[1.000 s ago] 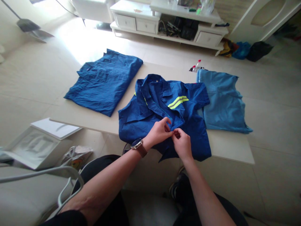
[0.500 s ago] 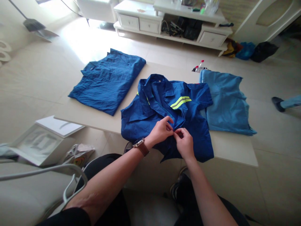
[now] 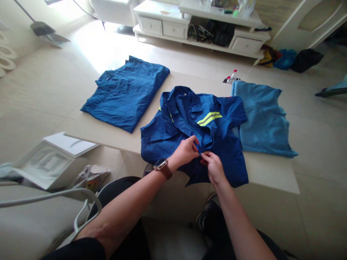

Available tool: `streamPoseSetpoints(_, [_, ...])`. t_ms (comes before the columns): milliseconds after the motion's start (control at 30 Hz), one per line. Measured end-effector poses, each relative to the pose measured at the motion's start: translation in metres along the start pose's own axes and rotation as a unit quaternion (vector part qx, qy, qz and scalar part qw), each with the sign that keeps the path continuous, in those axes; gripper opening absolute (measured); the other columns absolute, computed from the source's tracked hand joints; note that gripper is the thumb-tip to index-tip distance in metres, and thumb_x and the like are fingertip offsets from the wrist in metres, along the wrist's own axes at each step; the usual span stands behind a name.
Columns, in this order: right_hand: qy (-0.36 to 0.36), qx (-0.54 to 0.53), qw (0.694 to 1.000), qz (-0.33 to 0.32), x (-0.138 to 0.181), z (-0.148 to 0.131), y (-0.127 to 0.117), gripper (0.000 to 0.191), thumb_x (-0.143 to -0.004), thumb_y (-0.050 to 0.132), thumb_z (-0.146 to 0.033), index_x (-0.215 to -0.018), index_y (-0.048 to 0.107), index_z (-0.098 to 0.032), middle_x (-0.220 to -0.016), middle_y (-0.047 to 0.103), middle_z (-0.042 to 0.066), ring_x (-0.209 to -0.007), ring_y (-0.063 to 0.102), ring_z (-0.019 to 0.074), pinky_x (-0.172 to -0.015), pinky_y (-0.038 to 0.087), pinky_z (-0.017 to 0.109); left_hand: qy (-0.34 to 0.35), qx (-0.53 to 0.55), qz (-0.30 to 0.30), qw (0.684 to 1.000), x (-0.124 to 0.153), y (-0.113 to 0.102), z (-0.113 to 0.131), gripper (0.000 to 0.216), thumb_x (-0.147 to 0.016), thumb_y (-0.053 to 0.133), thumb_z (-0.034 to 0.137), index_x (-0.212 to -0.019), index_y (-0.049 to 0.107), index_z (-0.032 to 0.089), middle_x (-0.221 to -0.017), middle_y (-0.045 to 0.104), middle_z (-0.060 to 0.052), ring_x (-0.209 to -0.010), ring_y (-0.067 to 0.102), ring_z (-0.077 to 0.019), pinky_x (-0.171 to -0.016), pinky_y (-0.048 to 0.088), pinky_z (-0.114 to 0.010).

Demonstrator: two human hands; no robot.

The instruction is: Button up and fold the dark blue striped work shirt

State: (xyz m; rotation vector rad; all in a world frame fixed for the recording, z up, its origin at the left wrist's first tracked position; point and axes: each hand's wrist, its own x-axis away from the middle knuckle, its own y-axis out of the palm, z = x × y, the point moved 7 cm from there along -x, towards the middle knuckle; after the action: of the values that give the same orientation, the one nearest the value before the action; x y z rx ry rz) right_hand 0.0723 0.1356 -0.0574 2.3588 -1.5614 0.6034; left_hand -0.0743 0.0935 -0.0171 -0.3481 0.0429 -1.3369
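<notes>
A dark blue work jacket (image 3: 168, 133) with a collar and a yellow-and-grey reflective stripe lies face up on a pale board-like table (image 3: 268, 173), its lower edge hanging over the near side. My left hand (image 3: 186, 151), below a wrist watch, is closed in a pinch on the jacket's front edge. Close beside it, my right hand (image 3: 213, 164) also pinches that edge between thumb and fingers. The fingertips nearly meet, and whatever small part lies between them is hidden.
Folded dark blue cloth (image 3: 127, 92) lies at the table's left, a lighter blue folded garment (image 3: 262, 119) at its right. Bottles with red caps (image 3: 233, 75) stand behind. An open white box (image 3: 51, 159) sits at lower left. A person's foot (image 3: 324, 92) shows at far right.
My right hand has turned slightly and its fingers have shifted at the jacket's edge; my left hand keeps its pinch. The other person's foot at far right has changed position.
</notes>
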Motion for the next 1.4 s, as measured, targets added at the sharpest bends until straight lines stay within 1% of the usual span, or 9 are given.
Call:
streamPoseSetpoints(100, [0.052,-0.011,0.998,-0.038,0.003,0.004,0.004,0.036,-0.054,0.080,-0.047,-0.068,0.063,-0.018,-0.058,0.056,-0.002,-0.057,0.047,0.0119,-0.057,0.035,0.027,-0.026,-0.015,-0.017,0.999,-0.001,-0.001,-0.005,0.032,-0.067,0.069,0.002,-0.094,0.061,0.017,-0.074,0.070,0.001,-0.070,0.068,-0.0128,-0.060,0.045,-0.019])
streamPoseSetpoints(233, [0.048,0.024,0.998,-0.040,0.004,0.000,0.004,0.035,-0.052,0.080,-0.045,-0.068,0.063,-0.018,-0.060,0.057,-0.002,-0.057,0.048,0.0112,-0.058,0.036,0.026,-0.140,0.003,-0.046,0.989,-0.006,-0.007,-0.032,0.016,-0.072,0.067,0.009,-0.086,0.062,0.015,-0.070,0.070,-0.002,-0.061,0.067,-0.0154,-0.053,0.045,-0.021])
streamPoseSetpoints(467, [0.046,0.103,0.988,-0.104,0.007,-0.003,0.010,0.030,-0.053,0.076,-0.042,-0.065,0.064,-0.018,-0.060,0.060,-0.001,-0.057,0.049,0.0122,-0.058,0.038,0.028,-0.223,0.172,0.087,0.956,-0.009,-0.032,-0.038,0.003,-0.090,0.059,0.018,-0.090,0.060,0.015,-0.086,0.070,-0.005,-0.065,0.069,-0.0140,-0.056,0.051,-0.022])
streamPoseSetpoints(633, [0.042,0.141,0.973,-0.180,0.013,0.001,0.021,0.026,-0.058,0.075,-0.040,-0.067,0.066,-0.018,-0.066,0.064,0.001,-0.063,0.055,0.0145,-0.062,0.043,0.029,-0.241,0.230,0.119,0.935,-0.004,-0.027,-0.032,0.009,-0.087,0.065,0.009,-0.083,0.059,0.014,-0.071,0.063,0.000,-0.058,0.062,-0.0105,-0.057,0.050,-0.021])
streamPoseSetpoints(833, [0.025,0.172,0.968,-0.181,0.009,0.010,0.024,0.022,-0.062,0.072,-0.037,-0.069,0.066,-0.018,-0.067,0.066,0.002,-0.061,0.055,0.0151,-0.063,0.045,0.031,-0.213,0.193,0.127,0.949,-0.005,-0.028,-0.034,0.020,-0.078,0.064,0.001,-0.067,0.055,0.015,-0.059,0.059,0.002,-0.052,0.058,-0.0090,-0.052,0.046,-0.020])
streamPoseSetpoints(933, [-0.012,0.203,0.967,-0.152,0.006,0.009,0.020,0.025,-0.067,0.069,-0.042,-0.074,0.066,-0.018,-0.071,0.068,0.003,-0.066,0.058,0.0172,-0.068,0.046,0.032,-0.204,0.181,0.121,0.954,-0.006,-0.028,-0.035,0.018,-0.078,0.062,0.003,-0.067,0.055,0.015,-0.059,0.058,0.002,-0.051,0.059,-0.0102,-0.050,0.046,-0.020])
streamPoseSetpoints(1067, [-0.096,0.257,0.961,-0.045,0.006,-0.006,0.008,0.029,-0.076,0.066,-0.048,-0.083,0.062,-0.021,-0.082,0.070,0.005,-0.076,0.061,0.0203,-0.075,0.049,0.034,-0.196,0.136,0.122,0.964,-0.006,-0.028,-0.035,0.015,-0.079,0.059,0.006,-0.072,0.053,0.017,-0.059,0.059,0.002,-0.051,0.063,-0.0123,-0.049,0.045,-0.020])
streamPoseSetpoints(1200, [-0.140,0.235,0.961,0.030,0.008,-0.018,-0.001,0.037,-0.079,0.069,-0.051,-0.100,0.056,-0.023,-0.093,0.069,0.007,-0.084,0.064,0.0225,-0.079,0.052,0.036,-0.160,0.067,0.120,0.977,-0.008,-0.029,-0.037,0.013,-0.079,0.058,0.006,-0.076,0.053,0.018,-0.060,0.062,0.002,-0.054,0.067,-0.0140,-0.049,0.045,-0.019])
streamPoseSetpoints(1400, [-0.197,0.203,0.955,0.087,0.010,-0.026,-0.011,0.039,-0.085,0.065,-0.042,-0.115,0.048,-0.023,-0.103,0.064,0.006,-0.081,0.062,0.0186,-0.078,0.053,0.034,-0.158,0.133,0.105,0.973,-0.009,-0.024,-0.034,0.015,-0.081,0.061,0.006,-0.079,0.052,0.017,-0.066,0.065,0.000,-0.062,0.072,-0.0167,-0.056,0.053,-0.023])
